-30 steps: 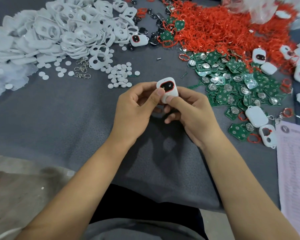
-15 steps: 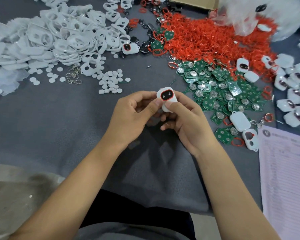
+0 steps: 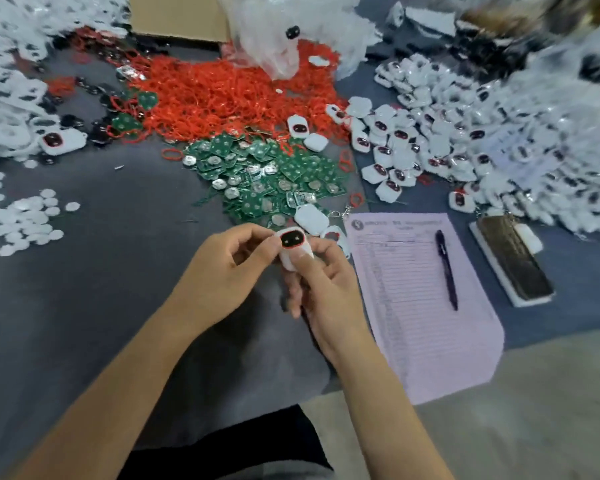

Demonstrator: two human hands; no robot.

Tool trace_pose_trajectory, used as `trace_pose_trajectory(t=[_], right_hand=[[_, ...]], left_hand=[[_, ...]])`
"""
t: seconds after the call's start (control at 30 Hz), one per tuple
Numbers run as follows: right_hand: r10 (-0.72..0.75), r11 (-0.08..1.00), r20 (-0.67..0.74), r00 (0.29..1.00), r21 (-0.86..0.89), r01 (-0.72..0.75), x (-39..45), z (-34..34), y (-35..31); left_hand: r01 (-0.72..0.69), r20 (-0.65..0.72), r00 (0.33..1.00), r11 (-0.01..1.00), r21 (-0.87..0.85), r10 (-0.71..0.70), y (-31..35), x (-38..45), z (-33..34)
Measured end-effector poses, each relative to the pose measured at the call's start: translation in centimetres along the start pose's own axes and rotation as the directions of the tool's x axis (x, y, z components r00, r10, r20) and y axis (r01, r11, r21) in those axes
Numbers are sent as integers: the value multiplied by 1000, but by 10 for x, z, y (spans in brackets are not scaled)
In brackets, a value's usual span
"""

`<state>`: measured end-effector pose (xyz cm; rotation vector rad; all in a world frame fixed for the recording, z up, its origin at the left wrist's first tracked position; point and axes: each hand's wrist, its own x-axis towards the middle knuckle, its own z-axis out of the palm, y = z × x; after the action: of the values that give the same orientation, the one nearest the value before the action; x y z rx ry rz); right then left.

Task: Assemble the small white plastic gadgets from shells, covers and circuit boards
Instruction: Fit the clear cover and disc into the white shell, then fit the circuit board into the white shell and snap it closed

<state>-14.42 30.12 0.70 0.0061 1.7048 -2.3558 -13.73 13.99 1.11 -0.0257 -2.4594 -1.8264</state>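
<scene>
I hold one small white plastic gadget with a red-rimmed black face [image 3: 293,249] pinched between my left hand [image 3: 222,275] and right hand [image 3: 321,282], above the grey counter [image 3: 101,306]. It appears closed and complete. A large heap of finished white gadgets [image 3: 465,147] lies at right; green circuit boards [image 3: 267,178] and white plastic shells [image 3: 0,109] remain unassembled.

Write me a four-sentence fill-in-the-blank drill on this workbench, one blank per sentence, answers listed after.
1. Both the left hand and the right hand hold one white ____ with a dark, red-rimmed face.
2. The dark pen lies on the ____ paper form.
3. The heap of circuit boards is coloured ____.
4. The loose rings piled beyond the boards are coloured ____.

Missing words: gadget; pink; green; red
</scene>
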Motion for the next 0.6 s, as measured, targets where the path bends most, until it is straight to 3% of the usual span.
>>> trace_pose_trajectory(t=[0.07, 0.2, 0.27, 0.33, 0.4, 0.43, 0.5, 0.6], right_hand=[[44, 999, 28, 999, -29, -43, 2, -9, -5], [232, 939, 197, 953, -303, -166, 17, -25, -21], [136, 974, 138, 981, -201, -106, 29, -32, -32], [-58, 998, -107, 993, 0, 59, 38, -36, -41], [-105, 992, -284, 953, 41, 122, 42, -33, -36], [-90, 996, -303, 949, -3, 94, 41, -29, -29], [-127, 968, -211, 969, -240, 75, 32, -13, -10], [-227, 863, -70, 971, -477, 168, 23, 15, 10]], left_hand=[[49, -19, 999, 997, -56, -50, -1, -1, 5], [108, -51, 993, 994, -8, -108, 0, -1, 12], [93, -44, 995, 994, 59, -91, 2, 0, 16], [89, -24, 996, 991, 97, -87, 5, 2, 20], [85, -15, 996, 991, 105, -84, 6, 4, 22], [76, -17, 997, 991, 110, -75, 6, 5, 23], [57, -27, 998, 991, 118, -54, 5, 6, 20], [61, -79, 996, 991, 122, -51, -1, 5, 8]])
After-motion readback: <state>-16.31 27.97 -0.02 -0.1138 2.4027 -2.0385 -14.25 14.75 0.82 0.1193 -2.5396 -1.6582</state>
